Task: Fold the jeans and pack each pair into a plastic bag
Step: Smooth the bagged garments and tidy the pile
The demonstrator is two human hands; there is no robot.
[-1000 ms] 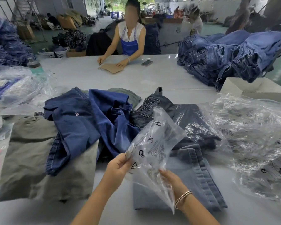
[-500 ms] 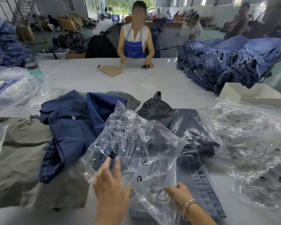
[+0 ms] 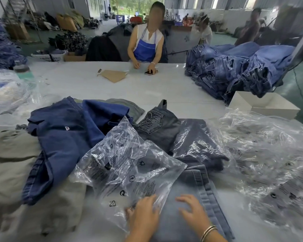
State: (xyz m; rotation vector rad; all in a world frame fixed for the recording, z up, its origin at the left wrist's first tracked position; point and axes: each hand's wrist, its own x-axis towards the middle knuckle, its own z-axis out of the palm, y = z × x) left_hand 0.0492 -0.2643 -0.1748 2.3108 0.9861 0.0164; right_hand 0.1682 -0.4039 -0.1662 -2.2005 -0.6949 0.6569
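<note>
A clear plastic bag (image 3: 129, 170) with black print lies spread over the near middle of the table, partly on a folded light-blue pair of jeans (image 3: 196, 189). My left hand (image 3: 143, 213) holds the bag's near edge at its opening. My right hand (image 3: 192, 210) lies flat with spread fingers on the folded jeans. Dark blue jeans (image 3: 63, 142) lie crumpled to the left, and a dark grey pair (image 3: 157, 124) with an embroidered pocket sits behind the bag.
A heap of clear bags (image 3: 269, 163) fills the right side. Grey trousers (image 3: 12, 168) lie at the left. A white box (image 3: 262, 105) and a tall denim stack (image 3: 238, 67) stand at back right. A person in a blue apron (image 3: 145, 44) sits across the table.
The bag came down from being held up and now lies spread flat. My left hand moved right to its near edge; my right hand left the bag and lies on the folded jeans.
</note>
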